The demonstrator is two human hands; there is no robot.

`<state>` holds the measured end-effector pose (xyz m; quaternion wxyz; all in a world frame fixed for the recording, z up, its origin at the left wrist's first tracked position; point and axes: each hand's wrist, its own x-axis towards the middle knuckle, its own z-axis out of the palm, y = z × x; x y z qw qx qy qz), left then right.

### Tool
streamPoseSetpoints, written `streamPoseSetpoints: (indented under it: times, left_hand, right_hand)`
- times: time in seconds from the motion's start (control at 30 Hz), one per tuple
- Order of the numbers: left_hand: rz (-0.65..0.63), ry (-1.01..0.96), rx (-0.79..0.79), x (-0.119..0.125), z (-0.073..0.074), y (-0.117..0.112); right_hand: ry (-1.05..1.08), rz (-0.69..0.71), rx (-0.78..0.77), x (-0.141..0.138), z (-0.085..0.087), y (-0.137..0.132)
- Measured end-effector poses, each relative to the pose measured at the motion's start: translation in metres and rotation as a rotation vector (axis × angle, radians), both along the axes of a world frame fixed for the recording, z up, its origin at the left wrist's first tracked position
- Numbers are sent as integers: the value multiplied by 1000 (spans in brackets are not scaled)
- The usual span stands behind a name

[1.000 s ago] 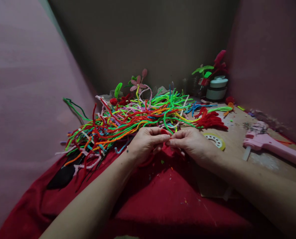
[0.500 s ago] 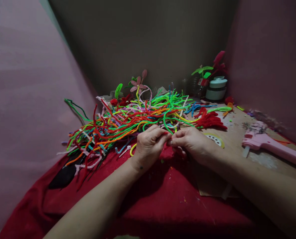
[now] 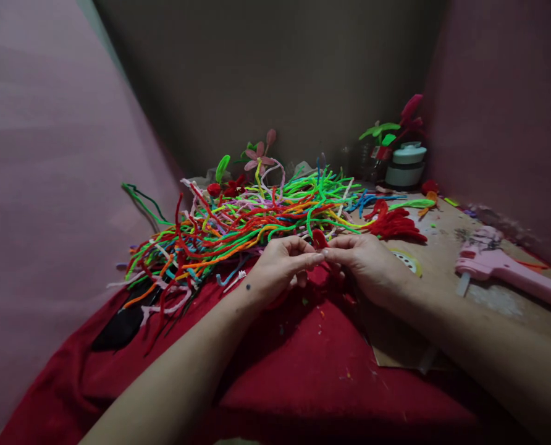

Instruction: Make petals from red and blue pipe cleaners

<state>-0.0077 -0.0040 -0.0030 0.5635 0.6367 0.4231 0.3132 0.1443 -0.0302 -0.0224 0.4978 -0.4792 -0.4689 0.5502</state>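
Note:
My left hand and my right hand meet fingertip to fingertip over a red cloth. Both pinch a red pipe cleaner, whose bent loop sticks up between the thumbs. Just beyond the hands lies a big tangled heap of pipe cleaners in green, red, orange, pink, yellow and blue. A bundle of red pipe cleaners lies to the right of the heap.
A pink glue gun lies on the wooden table at right. A yellow-rimmed tape roll sits behind my right hand. A white jar and pipe-cleaner flowers stand at the back wall.
The hands have shifted slightly and the left wrist has turned. A red loop of pipe cleaner now stands up between the fingertips.

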Motion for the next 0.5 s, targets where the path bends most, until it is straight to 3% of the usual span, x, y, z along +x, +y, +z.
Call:
streamPoseSetpoints:
  times: [0.5]
  left_hand:
    - [11,-112,28,1,3,-1]
  right_hand:
    - [35,68,32,2,-1,2]
